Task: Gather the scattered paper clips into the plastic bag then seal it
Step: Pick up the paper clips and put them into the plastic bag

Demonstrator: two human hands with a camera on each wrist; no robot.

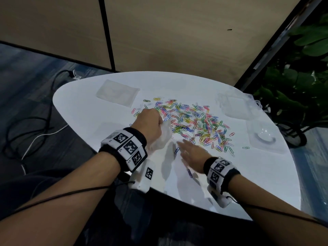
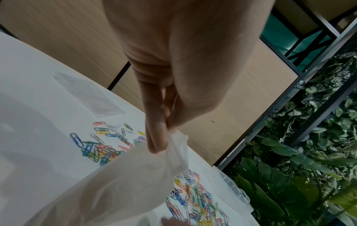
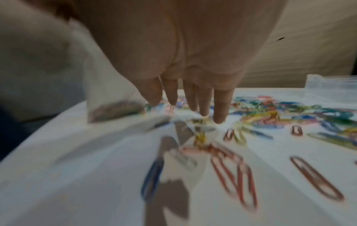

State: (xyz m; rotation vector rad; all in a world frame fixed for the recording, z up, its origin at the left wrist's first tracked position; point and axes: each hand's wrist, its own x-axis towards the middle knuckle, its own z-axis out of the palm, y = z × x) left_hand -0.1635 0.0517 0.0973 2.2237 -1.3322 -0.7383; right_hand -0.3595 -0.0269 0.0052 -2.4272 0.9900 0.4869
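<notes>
Several coloured paper clips [image 1: 193, 121] lie scattered over the middle of the white table [image 1: 248, 183]. My left hand [image 1: 150, 124] pinches the top edge of a clear plastic bag [image 1: 162, 137], which hangs down to the table; in the left wrist view the fingers [image 2: 157, 137] pinch the bag [image 2: 135, 175] above the clips [image 2: 100, 149]. My right hand [image 1: 190, 155] lies low over the table beside the bag with fingers stretched out, blurred. In the right wrist view its straight fingers [image 3: 219, 107] reach toward the clips [image 3: 270, 113], holding nothing.
Another flat plastic bag [image 1: 118, 94] lies at the table's far left. Clear plastic boxes [image 1: 237, 107] and a clear tray [image 1: 266, 137] sit on the right side. A plant [image 1: 301, 82] stands past the right edge. Cables [image 1: 35, 125] run over the floor on the left.
</notes>
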